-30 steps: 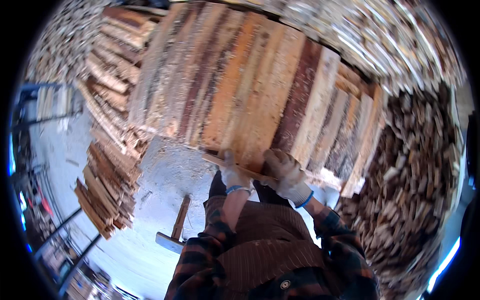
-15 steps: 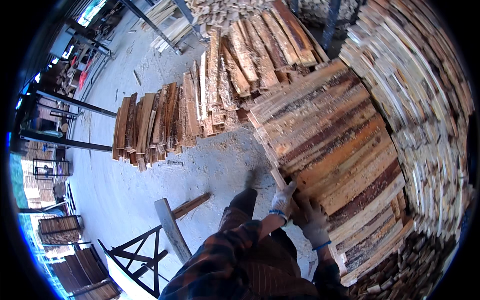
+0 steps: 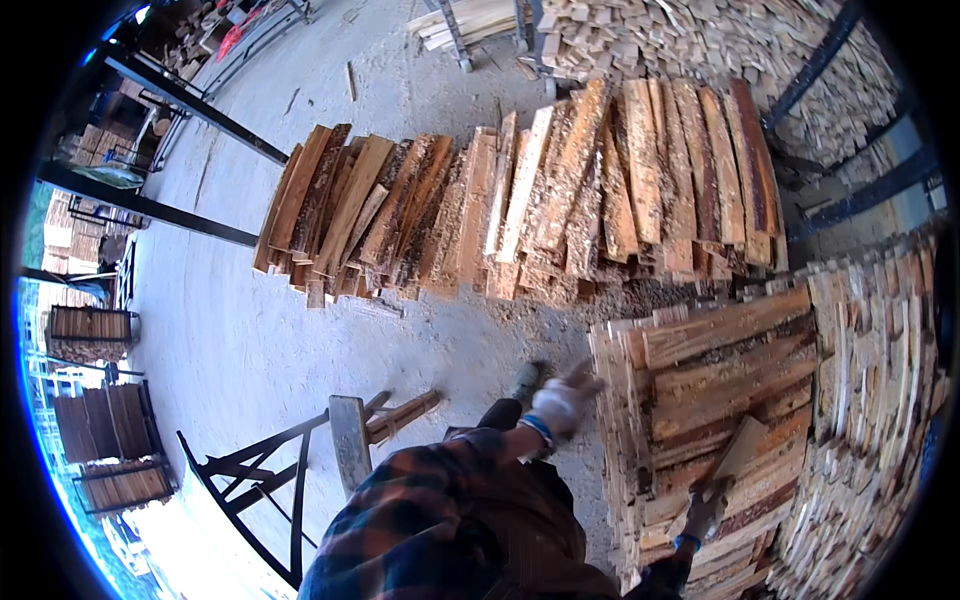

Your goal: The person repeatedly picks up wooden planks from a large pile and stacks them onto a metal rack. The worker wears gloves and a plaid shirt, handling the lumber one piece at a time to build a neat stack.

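My right hand [image 3: 704, 508], in a work glove with a blue band at the wrist, is closed on the near end of a wooden board [image 3: 741, 448]. That board slants up and away over the stack of planks [image 3: 735, 375] on my right. My left hand [image 3: 562, 405], gloved in pale fabric, hangs just left of the stack's near side. It is blurred by motion, but its fingers look stretched out and apart, with nothing seen in them.
Ahead lies a long row of rough boards [image 3: 480, 210] on the concrete floor [image 3: 230, 290]. A tall wall of stacked wood [image 3: 860, 390] rises at the far right. A black metal frame [image 3: 300, 490] and a wooden post [image 3: 350, 445] stand to my left.
My view has swung toward the row of boards. My hands, close together at the stack's edge before, are now apart; the right is over the stack with a board, the left beside it.
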`<state>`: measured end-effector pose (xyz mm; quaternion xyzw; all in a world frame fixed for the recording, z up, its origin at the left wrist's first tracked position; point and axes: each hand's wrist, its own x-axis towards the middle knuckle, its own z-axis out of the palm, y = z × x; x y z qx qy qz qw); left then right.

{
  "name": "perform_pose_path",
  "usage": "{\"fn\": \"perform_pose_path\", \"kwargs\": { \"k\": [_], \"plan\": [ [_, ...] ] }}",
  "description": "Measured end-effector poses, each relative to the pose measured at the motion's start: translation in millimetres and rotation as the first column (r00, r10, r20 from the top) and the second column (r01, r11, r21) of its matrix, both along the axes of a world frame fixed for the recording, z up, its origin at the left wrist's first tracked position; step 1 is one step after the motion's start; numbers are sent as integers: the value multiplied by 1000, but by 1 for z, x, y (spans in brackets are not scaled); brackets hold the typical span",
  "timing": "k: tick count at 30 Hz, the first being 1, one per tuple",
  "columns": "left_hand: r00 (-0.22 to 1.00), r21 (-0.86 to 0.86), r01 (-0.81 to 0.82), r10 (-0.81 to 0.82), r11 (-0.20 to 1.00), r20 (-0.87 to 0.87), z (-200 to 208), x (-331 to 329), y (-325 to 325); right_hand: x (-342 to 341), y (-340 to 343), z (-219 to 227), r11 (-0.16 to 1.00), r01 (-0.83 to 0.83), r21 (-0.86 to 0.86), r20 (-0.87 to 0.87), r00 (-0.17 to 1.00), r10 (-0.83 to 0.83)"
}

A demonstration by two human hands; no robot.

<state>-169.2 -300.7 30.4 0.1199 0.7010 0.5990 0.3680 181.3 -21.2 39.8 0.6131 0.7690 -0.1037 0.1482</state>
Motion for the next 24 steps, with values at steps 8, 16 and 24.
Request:
{"fn": "perform_pose_path", "kwargs": {
  "k": [8,16,24],
  "plan": [
    [469,-597,-750,866,285,-175,-94,-148,-328,-221,-110,49,700,-377,-606,-770,500,-397],
    [219,-478,-870,965,126,-146,-148,-296,-411,-457,-352,-175,-137,-183,-973,-86,849,-521],
    [397,-671,-723,893,164,-210,-242,-407,-450,-656,-569,-332,-387,95,-917,395,354,-848]
  ]
}}
